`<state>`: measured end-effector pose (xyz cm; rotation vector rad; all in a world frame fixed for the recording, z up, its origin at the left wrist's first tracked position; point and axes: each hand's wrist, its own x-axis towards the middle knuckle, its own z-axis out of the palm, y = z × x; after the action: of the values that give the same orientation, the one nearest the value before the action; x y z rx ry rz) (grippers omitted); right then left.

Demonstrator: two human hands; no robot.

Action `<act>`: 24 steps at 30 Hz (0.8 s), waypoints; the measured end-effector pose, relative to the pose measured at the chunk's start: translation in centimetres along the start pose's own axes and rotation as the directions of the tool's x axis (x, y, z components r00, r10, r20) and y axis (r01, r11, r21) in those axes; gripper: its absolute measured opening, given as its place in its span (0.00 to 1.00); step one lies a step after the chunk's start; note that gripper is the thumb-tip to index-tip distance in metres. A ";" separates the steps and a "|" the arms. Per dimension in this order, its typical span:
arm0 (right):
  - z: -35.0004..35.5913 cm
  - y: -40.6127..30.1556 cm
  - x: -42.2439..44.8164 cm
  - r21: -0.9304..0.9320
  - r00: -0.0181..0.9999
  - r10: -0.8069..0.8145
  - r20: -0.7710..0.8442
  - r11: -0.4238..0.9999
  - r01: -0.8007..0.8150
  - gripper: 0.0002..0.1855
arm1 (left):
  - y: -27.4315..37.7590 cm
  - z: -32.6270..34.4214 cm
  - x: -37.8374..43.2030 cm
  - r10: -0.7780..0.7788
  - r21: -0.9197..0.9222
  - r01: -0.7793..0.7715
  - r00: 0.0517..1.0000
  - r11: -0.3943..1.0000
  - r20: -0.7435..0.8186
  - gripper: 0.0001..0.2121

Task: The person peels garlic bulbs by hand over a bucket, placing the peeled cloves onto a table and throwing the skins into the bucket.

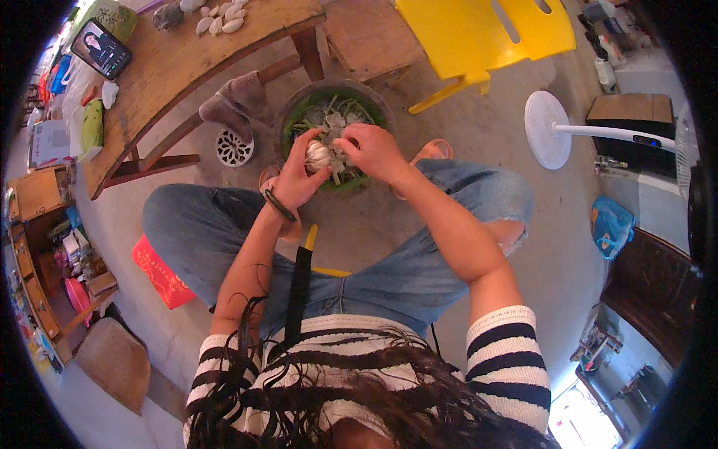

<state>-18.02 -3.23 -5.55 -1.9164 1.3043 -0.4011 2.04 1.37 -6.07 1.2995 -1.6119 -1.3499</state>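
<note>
In my left hand (pixel 296 171) is a whitish garlic bulb (pixel 318 155), held between thumb and fingers. My right hand (pixel 373 149) is just to its right, thumb and fingertips drawn together; whether they pinch a piece of skin is too small to tell. Both hands are over a round bin (pixel 387 106) with a green inside. Pale papery garlic skins (pixel 336 120) and green stalks (pixel 303 120) lie in the bin, partly hidden by my hands.
A wooden table (pixel 185 56) at upper left bears garlic cloves (pixel 224 17) and a lit phone (pixel 101 49). A brown cloth (pixel 241 101) hangs over its crossbar. A wooden stool (pixel 370 39) and yellow plastic chair (pixel 477 33) stand beyond the bin; a white fan base (pixel 547 130) stands right.
</note>
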 end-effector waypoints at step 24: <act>0.1 -2.6 -1.0 0.158 0.882 -0.259 -0.394 0.926 0.343 0.07 | 0.3 0.0 0.3 -0.183 -0.540 0.186 0.981 0.821 0.060 0.28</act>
<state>-16.71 -1.83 -3.55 -1.9101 1.1203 -1.0679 1.86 1.06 -5.85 1.1091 -0.9967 -1.7682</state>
